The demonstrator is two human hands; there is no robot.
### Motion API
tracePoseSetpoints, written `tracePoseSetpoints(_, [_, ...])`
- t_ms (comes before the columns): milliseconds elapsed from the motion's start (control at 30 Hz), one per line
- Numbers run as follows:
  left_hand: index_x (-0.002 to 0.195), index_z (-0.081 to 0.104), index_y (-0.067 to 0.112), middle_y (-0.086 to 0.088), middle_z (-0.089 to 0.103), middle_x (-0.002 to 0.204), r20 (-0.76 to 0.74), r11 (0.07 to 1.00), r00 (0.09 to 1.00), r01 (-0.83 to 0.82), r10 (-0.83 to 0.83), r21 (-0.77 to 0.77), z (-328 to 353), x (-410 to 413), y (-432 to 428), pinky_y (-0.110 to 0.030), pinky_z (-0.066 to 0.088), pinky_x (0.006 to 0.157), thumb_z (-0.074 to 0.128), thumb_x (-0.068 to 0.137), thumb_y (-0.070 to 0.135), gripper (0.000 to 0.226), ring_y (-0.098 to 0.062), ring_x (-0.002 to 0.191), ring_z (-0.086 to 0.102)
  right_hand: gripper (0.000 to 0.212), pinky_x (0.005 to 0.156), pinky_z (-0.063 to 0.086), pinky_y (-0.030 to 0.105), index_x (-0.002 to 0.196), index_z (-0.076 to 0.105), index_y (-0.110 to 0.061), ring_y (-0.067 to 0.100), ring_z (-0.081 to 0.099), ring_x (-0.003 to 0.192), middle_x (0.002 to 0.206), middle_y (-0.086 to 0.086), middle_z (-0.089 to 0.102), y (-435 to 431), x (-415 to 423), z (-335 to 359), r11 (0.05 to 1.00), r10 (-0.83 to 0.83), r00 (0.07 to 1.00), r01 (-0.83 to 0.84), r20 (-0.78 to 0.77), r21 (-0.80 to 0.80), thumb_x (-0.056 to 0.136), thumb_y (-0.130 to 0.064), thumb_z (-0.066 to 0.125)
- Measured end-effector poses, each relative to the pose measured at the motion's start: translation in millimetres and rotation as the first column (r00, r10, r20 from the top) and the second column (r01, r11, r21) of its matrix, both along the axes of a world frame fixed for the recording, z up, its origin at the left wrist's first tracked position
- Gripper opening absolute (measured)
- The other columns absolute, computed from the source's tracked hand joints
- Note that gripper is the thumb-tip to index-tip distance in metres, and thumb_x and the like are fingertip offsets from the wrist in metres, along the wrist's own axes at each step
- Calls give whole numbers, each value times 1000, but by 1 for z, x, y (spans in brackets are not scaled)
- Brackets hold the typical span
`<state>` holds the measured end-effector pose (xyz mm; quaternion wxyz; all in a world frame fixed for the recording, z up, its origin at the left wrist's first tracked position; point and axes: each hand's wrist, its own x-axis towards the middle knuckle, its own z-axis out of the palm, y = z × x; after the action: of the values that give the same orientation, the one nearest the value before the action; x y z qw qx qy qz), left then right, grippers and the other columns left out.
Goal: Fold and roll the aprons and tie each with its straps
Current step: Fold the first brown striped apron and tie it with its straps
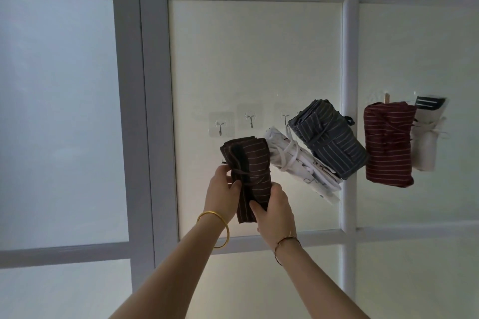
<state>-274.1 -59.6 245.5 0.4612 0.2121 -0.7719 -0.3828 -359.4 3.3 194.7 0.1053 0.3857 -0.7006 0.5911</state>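
Note:
A rolled brown striped apron [250,166], tied round with its dark strap, is held up against the frosted panel below the hooks. My left hand [221,193] grips its left side at the tie. My right hand [272,211] grips its lower end from the right. To the right hang other rolled aprons: a white one [303,166], a grey-blue striped one [329,137], a maroon striped one [387,144] and a pale one [427,142] at the far right.
Three clear adhesive hooks [250,119] are stuck on the panel just above the brown roll; two stand bare, the third sits beside the white roll. Grey frame bars [153,111] cross the frosted glass wall. A white post [348,80] runs behind the grey-blue roll.

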Motion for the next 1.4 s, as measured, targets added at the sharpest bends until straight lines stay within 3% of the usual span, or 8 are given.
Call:
tracePoseSetpoints(133, [130, 40, 16, -3, 55, 117, -152, 997, 986, 68, -61, 43, 13, 3, 1, -14, 47, 66, 49, 94, 6, 39, -13, 94, 59, 32, 68, 58, 43, 113, 47, -19, 20, 61, 87, 103, 1, 56, 3, 3, 11, 996, 49, 999, -50, -24, -76, 87, -19, 64])
tracePoseSetpoints(267, [127, 39, 25, 5, 53, 108, -307, 988, 942, 152, -133, 40, 43, 7, 6, -27, 52, 82, 51, 93, 9, 39, -12, 98, 58, 28, 68, 59, 42, 107, 46, -23, 17, 63, 93, 103, -1, 60, 6, 7, 41, 975, 170, 985, -172, -23, -142, 87, -17, 64])
tracePoseSetpoints(333, [131, 40, 24, 4, 53, 110, -319, 990, 939, 142, -131, 12, 56, 7, 7, -32, 52, 87, 50, 95, 13, 39, -14, 102, 58, 25, 59, 60, 37, 105, 44, -20, 18, 64, 91, 104, 1, 60, 8, 12, 56, 960, 240, 970, -233, 30, -158, 88, -16, 62])
tracePoseSetpoints(500, [129, 46, 18, 0, 58, 107, -259, 998, 964, 59, -65, -31, 79, -3, -1, -36, 51, 91, 46, 97, 13, 33, -20, 102, 59, 26, 50, 58, 34, 109, 43, -14, 18, 61, 82, 105, 4, 58, 5, 17, 80, 961, 252, 963, -239, 90, -137, 90, -19, 59])
tracePoseSetpoints(700, [126, 44, 12, -5, 58, 105, -85, 997, 995, -65, 61, -45, 67, -11, -9, -29, 47, 78, 46, 96, 13, 30, -19, 89, 57, 27, 49, 58, 35, 111, 43, -8, 16, 59, 76, 105, 6, 57, 5, 12, 68, 972, 233, 950, -232, 206, -30, 91, -20, 57])
tracePoseSetpoints(1167, [128, 39, 12, -8, 58, 111, -60, 996, 998, 21, -16, 88, 28, -3, -15, -30, 48, 81, 46, 95, 6, 34, -23, 98, 58, 26, 58, 59, 39, 107, 42, -9, 23, 59, 86, 105, 8, 57, 5, 14, 33, 974, 208, 953, -222, 219, 45, 90, -17, 59])
tracePoseSetpoints(1300, [126, 38, 13, -10, 56, 111, -202, 946, 969, 191, -139, 262, 26, 0, -12, -29, 47, 79, 47, 89, -2, 41, -20, 96, 56, 25, 57, 58, 34, 106, 42, -12, 22, 59, 84, 100, 5, 58, 7, 11, 31, 966, 241, 952, -254, 190, 45, 89, -16, 60])
tracePoseSetpoints(1400, [122, 43, 13, -8, 55, 106, -400, 891, 902, 311, -165, 332, 28, 6, -9, -33, 47, 79, 40, 84, -3, 41, -21, 93, 54, 25, 70, 57, 36, 103, 45, -17, 23, 61, 91, 101, 4, 61, 10, 6, 28, 954, 290, 951, -296, 104, 49, 86, -14, 63])
